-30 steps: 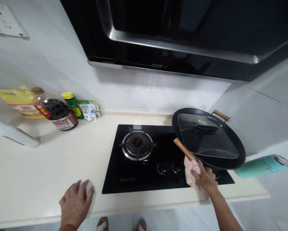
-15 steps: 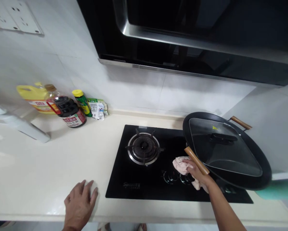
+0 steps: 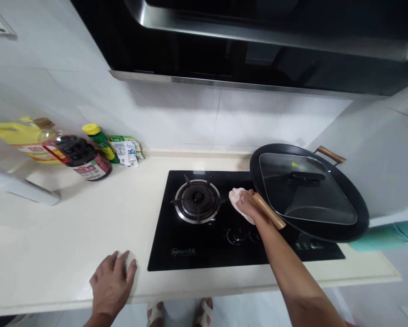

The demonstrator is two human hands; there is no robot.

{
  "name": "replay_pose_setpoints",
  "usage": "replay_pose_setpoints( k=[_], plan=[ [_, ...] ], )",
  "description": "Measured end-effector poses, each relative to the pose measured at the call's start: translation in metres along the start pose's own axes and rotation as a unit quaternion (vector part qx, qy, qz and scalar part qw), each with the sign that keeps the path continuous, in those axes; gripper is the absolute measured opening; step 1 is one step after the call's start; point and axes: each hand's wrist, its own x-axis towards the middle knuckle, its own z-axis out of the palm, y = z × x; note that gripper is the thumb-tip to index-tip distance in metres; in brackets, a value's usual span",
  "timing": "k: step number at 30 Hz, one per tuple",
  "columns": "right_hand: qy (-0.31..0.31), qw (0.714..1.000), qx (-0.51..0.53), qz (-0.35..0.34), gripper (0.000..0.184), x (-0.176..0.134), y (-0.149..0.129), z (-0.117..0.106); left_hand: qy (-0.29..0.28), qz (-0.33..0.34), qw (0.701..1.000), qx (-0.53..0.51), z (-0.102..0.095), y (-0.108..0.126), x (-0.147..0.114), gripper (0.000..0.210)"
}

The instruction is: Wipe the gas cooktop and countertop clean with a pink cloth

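My right hand (image 3: 247,202) presses a pale pink cloth (image 3: 237,196) onto the black glass gas stove (image 3: 204,252), between the left burner (image 3: 197,198) and the pan. Its fingers are closed on the cloth and partly hidden. A large black pan (image 3: 352,195) with a glass lid (image 3: 306,195) covers the stove's right side, and its wooden handle (image 3: 269,211) juts out just over my right wrist. My left hand (image 3: 111,284) rests palm down on the white counter, left of the stove, with the fingers spread and nothing held. The control knobs (image 3: 238,235) lie nearer the front edge.
At the back left stand a yellow jug (image 3: 20,136), a dark sauce bottle (image 3: 77,152), a green bottle with a yellow cap (image 3: 102,143) and small packets (image 3: 126,151). A range hood (image 3: 224,59) hangs low above. Something turquoise (image 3: 381,237) sits at the right.
My right hand has pushed the cloth back from the knobs toward the rear of the stove. My left hand stays on the counter. The camera view has shifted somewhat.
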Motion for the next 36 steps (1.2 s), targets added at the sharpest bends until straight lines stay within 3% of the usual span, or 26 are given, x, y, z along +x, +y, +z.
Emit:
replay_pose_setpoints(
  k=[5, 11, 16, 23, 27, 31, 33, 36],
  plan=[
    [-0.062, 0.993, -0.044, -0.092, 0.053, -0.036, -0.019, -0.007, -0.009, -0.004, 1.000, -0.004, -0.004, 0.003, -0.001, 0.053],
    [-0.110, 0.965, -0.087, -0.223, 0.048, -0.065, -0.059, -0.009, -0.014, -0.001, 1.000, 0.000, -0.005, 0.005, -0.001, 0.053],
    [-0.103, 0.949, -0.099, -0.282, 0.043, -0.081, -0.091, 0.000, -0.015, 0.004, 1.000, 0.000, -0.006, 0.006, -0.002, 0.057],
    [-0.069, 0.933, -0.067, -0.346, 0.033, -0.133, -0.139, 0.037, -0.010, 0.002, 1.000, 0.002, -0.009, 0.009, 0.000, 0.057],
    [-0.082, 0.931, -0.017, -0.356, 0.033, -0.167, -0.152, 0.051, -0.013, 0.002, 1.000, 0.007, -0.010, 0.009, 0.001, 0.055],
    [-0.112, 0.928, 0.084, -0.345, 0.031, -0.196, -0.142, 0.056, -0.023, 0.000, 1.000, 0.000, -0.012, 0.008, 0.002, 0.056],
    [-0.121, 0.932, 0.172, -0.295, 0.029, -0.208, -0.126, 0.055, -0.023, 0.001, 1.000, -0.004, -0.011, 0.007, 0.002, 0.055],
    [-0.116, 0.917, 0.349, -0.155, 0.027, -0.223, -0.088, 0.048, -0.019, 0.000, 1.000, -0.005, -0.008, 0.006, 0.001, 0.055]
  ],
)
